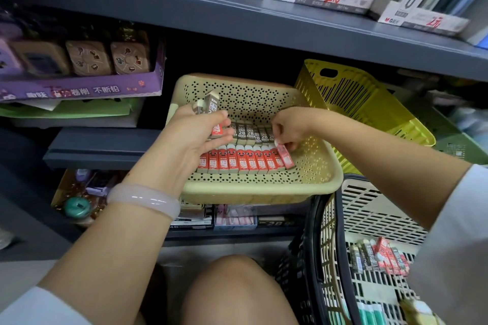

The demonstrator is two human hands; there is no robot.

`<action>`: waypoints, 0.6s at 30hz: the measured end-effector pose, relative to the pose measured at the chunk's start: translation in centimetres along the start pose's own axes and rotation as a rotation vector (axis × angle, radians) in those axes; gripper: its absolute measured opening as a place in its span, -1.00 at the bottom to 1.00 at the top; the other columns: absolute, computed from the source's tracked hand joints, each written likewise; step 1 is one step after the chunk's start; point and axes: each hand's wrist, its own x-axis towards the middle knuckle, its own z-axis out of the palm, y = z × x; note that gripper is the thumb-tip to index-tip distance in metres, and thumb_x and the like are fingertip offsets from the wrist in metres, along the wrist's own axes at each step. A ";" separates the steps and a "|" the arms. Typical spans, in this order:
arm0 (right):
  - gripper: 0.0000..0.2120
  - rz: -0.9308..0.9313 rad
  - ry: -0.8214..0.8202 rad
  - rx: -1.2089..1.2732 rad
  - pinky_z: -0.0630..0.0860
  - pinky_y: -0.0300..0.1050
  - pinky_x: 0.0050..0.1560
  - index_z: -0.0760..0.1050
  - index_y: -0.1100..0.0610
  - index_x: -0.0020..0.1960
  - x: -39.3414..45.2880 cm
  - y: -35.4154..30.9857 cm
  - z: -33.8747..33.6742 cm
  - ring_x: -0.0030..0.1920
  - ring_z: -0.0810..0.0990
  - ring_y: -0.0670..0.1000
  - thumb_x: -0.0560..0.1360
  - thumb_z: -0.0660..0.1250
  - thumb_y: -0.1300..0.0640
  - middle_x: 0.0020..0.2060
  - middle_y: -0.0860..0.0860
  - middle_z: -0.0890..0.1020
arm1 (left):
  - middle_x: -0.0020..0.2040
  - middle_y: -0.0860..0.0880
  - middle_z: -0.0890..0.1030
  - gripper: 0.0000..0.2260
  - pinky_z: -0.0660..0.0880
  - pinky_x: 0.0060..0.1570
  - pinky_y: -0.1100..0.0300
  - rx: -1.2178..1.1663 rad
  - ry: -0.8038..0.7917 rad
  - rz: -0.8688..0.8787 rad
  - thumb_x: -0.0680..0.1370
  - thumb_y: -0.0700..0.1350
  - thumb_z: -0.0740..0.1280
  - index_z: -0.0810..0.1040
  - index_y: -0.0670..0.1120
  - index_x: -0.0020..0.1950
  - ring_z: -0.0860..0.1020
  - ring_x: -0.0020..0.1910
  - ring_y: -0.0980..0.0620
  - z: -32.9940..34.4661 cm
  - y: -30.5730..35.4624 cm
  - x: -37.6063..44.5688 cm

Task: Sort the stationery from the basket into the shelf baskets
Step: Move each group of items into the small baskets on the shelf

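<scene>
Purple sharpener box (pixel 79 82), left shelf (pixel 100 150)

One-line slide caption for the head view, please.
Right hand sets a red-sleeved eraser at the row's end in the beige perforated plastic basket; left hand holds more erasers.

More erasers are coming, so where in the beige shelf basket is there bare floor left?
In the beige shelf basket, bare floor lies right of the red eraser row, toward the right wall, and at the back behind the grey eraser row. The middle is crowded: both rows, the left hand and the right hand.
</scene>
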 end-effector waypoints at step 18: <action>-0.71 -0.297 0.066 -0.452 0.50 -0.18 -0.08 0.32 0.07 -0.02 -0.5 1.8 3.4 -0.13 0.49 -0.02 0.42 0.41 0.05 -0.19 -0.07 0.45 | -0.11 -0.14 0.58 -0.72 0.62 -0.22 0.16 0.025 -0.016 0.013 0.51 -0.28 0.33 0.37 -0.22 0.20 0.60 -0.23 0.02 -0.2 0.0 -0.1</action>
